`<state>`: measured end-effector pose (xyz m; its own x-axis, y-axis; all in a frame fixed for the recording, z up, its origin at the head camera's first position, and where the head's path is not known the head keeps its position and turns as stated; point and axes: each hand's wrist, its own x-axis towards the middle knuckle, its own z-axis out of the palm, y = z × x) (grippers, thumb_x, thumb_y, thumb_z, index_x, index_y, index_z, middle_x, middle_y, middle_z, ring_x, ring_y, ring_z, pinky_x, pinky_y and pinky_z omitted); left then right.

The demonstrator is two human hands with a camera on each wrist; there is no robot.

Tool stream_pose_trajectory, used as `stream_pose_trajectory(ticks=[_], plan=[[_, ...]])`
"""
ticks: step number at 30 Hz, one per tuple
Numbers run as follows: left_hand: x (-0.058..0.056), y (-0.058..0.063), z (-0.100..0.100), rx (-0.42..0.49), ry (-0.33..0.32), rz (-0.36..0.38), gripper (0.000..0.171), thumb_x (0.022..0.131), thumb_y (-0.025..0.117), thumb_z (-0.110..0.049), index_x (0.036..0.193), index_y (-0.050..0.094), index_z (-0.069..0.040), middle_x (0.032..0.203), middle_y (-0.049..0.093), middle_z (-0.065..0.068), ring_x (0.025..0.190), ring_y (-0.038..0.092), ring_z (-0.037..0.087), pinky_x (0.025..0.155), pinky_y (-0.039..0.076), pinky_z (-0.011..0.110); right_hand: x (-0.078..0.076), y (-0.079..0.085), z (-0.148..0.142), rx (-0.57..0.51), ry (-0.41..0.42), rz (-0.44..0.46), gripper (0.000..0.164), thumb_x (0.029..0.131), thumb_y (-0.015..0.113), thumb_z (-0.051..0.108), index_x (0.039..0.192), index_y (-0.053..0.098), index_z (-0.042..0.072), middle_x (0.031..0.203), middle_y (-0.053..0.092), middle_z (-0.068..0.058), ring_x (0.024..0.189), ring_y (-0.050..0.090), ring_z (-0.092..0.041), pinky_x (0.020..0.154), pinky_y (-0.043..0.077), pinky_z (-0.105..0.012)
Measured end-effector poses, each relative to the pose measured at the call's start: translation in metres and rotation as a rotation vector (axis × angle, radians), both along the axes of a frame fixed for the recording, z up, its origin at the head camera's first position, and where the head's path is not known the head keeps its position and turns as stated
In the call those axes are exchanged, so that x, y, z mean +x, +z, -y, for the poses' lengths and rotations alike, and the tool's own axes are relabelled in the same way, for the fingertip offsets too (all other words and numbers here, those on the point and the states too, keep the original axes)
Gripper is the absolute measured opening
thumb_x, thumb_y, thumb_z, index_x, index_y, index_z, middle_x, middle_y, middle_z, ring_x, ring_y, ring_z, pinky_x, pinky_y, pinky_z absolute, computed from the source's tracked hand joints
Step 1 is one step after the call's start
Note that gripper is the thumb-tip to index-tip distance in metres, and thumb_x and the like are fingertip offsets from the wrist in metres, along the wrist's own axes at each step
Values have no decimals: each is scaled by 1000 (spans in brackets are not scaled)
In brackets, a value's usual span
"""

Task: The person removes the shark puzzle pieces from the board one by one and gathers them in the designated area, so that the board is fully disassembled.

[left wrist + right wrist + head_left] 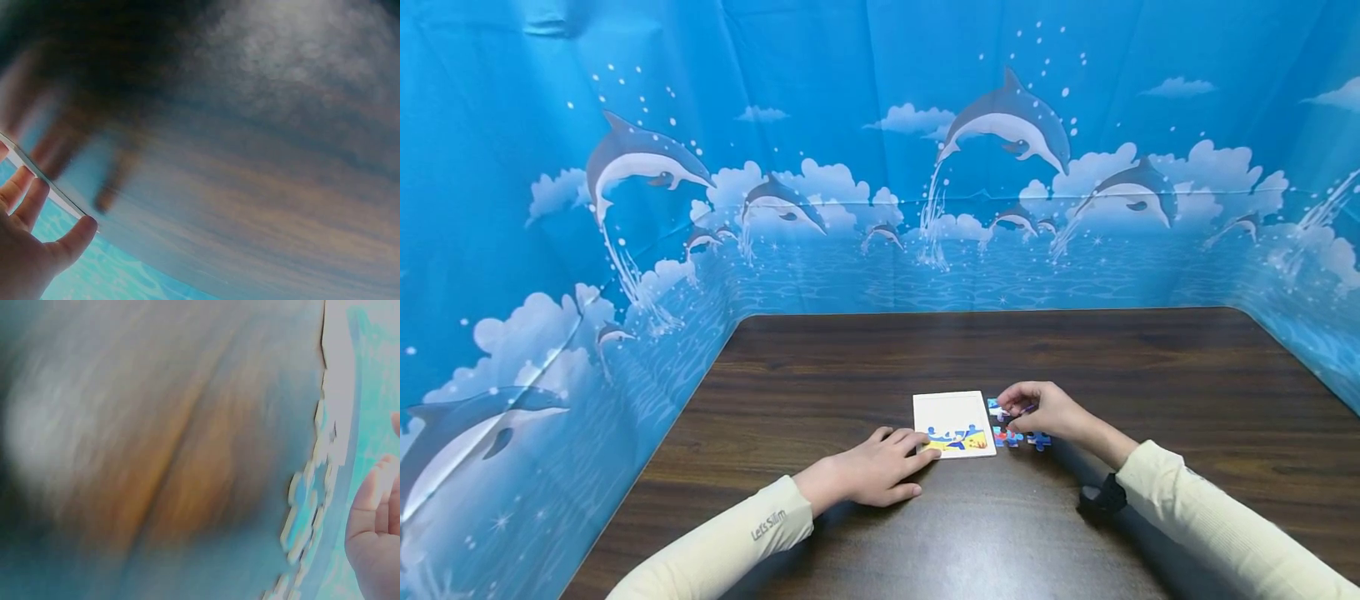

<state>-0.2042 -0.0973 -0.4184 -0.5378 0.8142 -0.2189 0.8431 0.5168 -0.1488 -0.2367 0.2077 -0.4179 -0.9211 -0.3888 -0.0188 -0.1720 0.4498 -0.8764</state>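
Observation:
A square white puzzle board (950, 410) lies on the table, its bottom row filled with yellow and blue jigsaw pieces (958, 439). My left hand (886, 467) rests at the board's lower left, fingers spread, with fingertips over its edge; in the left wrist view the fingers (37, 200) reach along that edge. To the board's right, my right hand (1041, 408) hovers over loose jigsaw pieces (1006, 437). Its fingers are bent, with a gap between thumb and fingertips, close to a blue-and-white piece (996, 408). In the right wrist view the curved fingers (375, 506) show nothing between them.
Another blue jigsaw piece (1039, 441) lies below the right hand. A dark strapped device (1102, 495) sits at the right wrist. The brown wooden table (820, 367) is bordered by a blue curtain (850, 250) printed with dolphins.

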Motion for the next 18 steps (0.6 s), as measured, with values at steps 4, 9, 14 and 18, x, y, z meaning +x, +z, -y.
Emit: stream_pose_trajectory(ticks=[4, 9, 14, 18], plan=[[0, 0, 0, 3, 0, -2, 54, 99, 38, -45, 148, 27, -25, 147, 32, 3, 135, 34, 19, 103, 38, 46, 1, -1, 6, -52, -28, 19, 38, 77, 70, 1, 111, 59, -8, 98, 61, -21, 83, 53, -15, 68, 48, -25], [1, 0, -1, 11, 0, 5, 54, 99, 38, -44, 147, 28, -24, 147, 32, 3, 135, 34, 19, 103, 37, 47, 3, -5, 14, -127, -36, 55, 40, 78, 68, 0, 114, 57, -10, 102, 60, -22, 85, 54, -15, 71, 49, -24], [1, 0, -1, 16, -1, -1, 53, 99, 39, -44, 147, 29, -24, 147, 33, 3, 134, 35, 19, 102, 38, 47, 6, -9, 22, -162, -74, 92, 43, 77, 69, 2, 116, 56, -10, 106, 61, -20, 88, 56, -14, 73, 50, -23], [1, 0, -1, 14, 1, -2, 53, 99, 38, -44, 147, 29, -24, 146, 33, 3, 134, 35, 19, 103, 38, 47, 9, -13, 27, -204, -91, 115, 43, 77, 67, 0, 117, 55, -11, 109, 60, -23, 88, 58, -13, 74, 53, -23]])
